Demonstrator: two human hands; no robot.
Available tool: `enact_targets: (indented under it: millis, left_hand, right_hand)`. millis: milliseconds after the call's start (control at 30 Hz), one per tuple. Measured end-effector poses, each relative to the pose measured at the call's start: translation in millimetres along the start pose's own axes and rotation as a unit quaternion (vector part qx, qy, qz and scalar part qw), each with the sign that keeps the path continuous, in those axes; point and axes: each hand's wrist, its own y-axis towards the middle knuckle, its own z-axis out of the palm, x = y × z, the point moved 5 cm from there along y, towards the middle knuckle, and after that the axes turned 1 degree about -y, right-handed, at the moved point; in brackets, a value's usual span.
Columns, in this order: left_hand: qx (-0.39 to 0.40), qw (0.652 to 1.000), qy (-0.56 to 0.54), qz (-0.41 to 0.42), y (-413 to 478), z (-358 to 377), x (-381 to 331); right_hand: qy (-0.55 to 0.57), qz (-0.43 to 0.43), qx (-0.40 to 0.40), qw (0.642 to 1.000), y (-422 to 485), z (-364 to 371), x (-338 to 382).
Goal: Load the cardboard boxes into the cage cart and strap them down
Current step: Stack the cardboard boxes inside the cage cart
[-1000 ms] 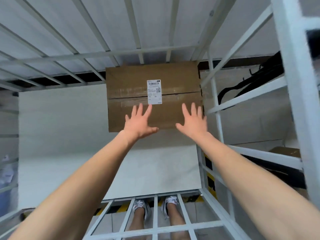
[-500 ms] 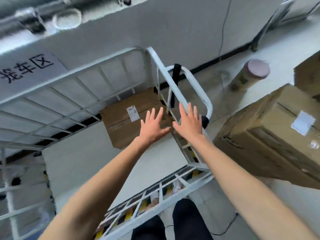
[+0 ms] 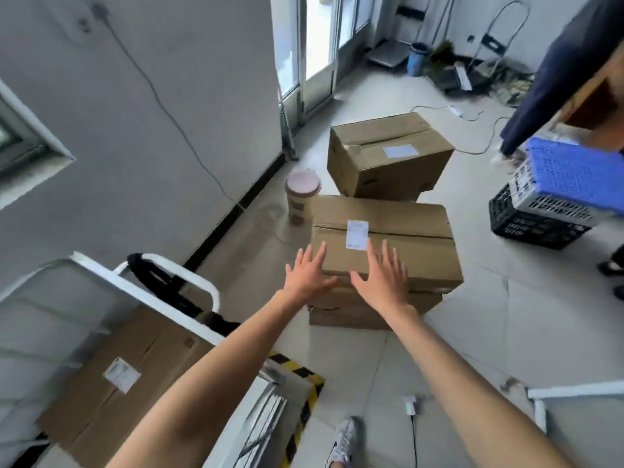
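Both arms reach forward over the floor. My left hand [image 3: 309, 273] and my right hand [image 3: 381, 273] are spread flat with straight fingers, just above the near edge of a cardboard box [image 3: 415, 244] with a white label; contact is unclear. That box lies on top of another box [image 3: 344, 314]. A third cardboard box [image 3: 388, 157] stands on the floor behind them. At the lower left is the white cage cart [image 3: 169, 288], with one labelled box [image 3: 111, 383] lying inside it. A black strap [image 3: 169, 285] hangs over the cart's rounded end rail.
A lidded cylindrical container [image 3: 301, 194] stands left of the stacked boxes by the wall. Black, white and blue plastic crates [image 3: 553, 194] are stacked at the right. A person in dark clothes [image 3: 553, 72] stands at the far right. Cables run across the tiled floor.
My view has swung from the inside of the cage cart to the boxes on the floor. Both hands left the box in the cart and now hover at the top stacked box.
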Motion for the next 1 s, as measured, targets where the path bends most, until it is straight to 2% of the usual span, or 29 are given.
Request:
enact_targets:
  millis: [133,333,667,1000]
  left_hand:
    - [0.005,0.999,-0.039,0.027,47,29,-70]
    - [0.044,0.996,-0.055,0.046,86,72,-112]
    - [0.074,0.997,-0.01,-0.036,179,96,-55]
    - [0.105,0.973,-0.011,-0.207,237,108,9]
  right_hand:
    - [0.025,0.067,-0.025,0.997,18,-31,-85]
    - [0.052,0.129,-0.01,0.99,39,-27,-155]
    - [0.029,0.186,0.081,0.979,119,34,-208]
    - [0.039,0.24,0.162,0.956,173,85,-253]
